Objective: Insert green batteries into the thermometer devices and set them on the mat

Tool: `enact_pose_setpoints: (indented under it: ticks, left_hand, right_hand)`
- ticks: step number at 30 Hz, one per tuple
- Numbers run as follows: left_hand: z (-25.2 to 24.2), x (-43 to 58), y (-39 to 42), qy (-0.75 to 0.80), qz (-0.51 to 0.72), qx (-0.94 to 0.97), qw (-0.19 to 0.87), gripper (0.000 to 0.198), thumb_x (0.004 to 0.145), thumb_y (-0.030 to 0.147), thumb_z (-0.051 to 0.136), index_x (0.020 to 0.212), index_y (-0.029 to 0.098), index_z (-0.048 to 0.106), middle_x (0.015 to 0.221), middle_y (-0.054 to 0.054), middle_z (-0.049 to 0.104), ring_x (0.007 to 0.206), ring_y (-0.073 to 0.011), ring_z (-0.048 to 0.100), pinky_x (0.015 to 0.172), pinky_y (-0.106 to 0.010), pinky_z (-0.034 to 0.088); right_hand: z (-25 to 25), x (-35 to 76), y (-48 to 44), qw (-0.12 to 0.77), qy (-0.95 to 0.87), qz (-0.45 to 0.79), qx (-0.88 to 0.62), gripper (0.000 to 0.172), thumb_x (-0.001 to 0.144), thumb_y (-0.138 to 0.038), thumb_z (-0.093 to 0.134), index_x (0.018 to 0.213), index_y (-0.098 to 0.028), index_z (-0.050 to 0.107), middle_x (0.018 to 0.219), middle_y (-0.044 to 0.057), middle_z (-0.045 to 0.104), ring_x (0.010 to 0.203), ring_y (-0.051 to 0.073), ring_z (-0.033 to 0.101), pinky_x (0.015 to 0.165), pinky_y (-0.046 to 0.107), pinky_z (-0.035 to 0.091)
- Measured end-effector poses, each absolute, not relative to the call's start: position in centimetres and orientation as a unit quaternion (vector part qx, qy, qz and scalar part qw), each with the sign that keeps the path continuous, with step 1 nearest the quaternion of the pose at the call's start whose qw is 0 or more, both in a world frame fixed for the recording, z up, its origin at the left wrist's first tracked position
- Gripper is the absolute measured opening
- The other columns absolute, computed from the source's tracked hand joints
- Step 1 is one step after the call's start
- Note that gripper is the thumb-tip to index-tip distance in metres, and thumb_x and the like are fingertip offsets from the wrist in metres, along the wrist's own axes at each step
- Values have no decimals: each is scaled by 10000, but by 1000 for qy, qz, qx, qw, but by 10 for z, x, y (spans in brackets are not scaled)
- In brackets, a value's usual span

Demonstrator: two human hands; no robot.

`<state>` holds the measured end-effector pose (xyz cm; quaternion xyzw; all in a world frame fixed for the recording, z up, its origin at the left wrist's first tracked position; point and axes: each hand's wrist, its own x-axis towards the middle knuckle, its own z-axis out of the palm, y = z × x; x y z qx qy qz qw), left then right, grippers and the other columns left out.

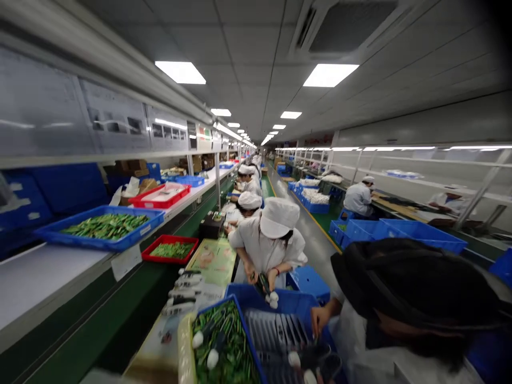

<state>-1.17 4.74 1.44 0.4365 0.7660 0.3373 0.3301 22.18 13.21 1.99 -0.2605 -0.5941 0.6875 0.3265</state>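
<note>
Neither of my hands is in view. Just below me a blue bin (pixel 256 298) holds a heap of green parts (pixel 226 346) on its left side. On its right side lie rows of pale slim pieces (pixel 276 333). A person with dark hair (pixel 416 293) leans in from the right, one hand (pixel 320 318) at the bin's edge. Behind the bin, a co-worker in a white cap and coat (pixel 276 234) bends over a small dark item held in both hands (pixel 264 280).
A green conveyor (pixel 120 314) runs along the left under a white shelf (pixel 36 277). The shelf carries a blue tray of green parts (pixel 104 226) and a red tray (pixel 160 196). Another red tray (pixel 172 249) sits lower. More workers sit down the line. The aisle (pixel 312 234) has blue crates (pixel 404 232) on its right.
</note>
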Motion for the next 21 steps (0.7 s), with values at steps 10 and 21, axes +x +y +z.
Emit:
enact_pose_setpoints:
  ticks: [10, 21]
  left_hand:
    - [-12, -27, -37, 634, 305, 562, 435, 421, 874, 525, 566, 1091, 170, 631, 997, -55, 702, 904, -202, 615, 824, -302, 494]
    - [-9, -26, -66, 664, 274, 546, 431, 338, 842, 482, 589, 969, 170, 624, 765, 5, 627, 632, -136, 537, 558, -238, 407]
  right_hand:
    - [-64, 161, 17, 225, -379, 849, -291, 472, 682, -405, 860, 1039, -133, 714, 960, 83, 740, 873, 235, 689, 887, 405, 515]
    - [-60, 171, 0, 168, -420, 853, -261, 509, 680, -400, 871, 1087, -139, 713, 1005, 68, 736, 945, 245, 682, 897, 378, 497]
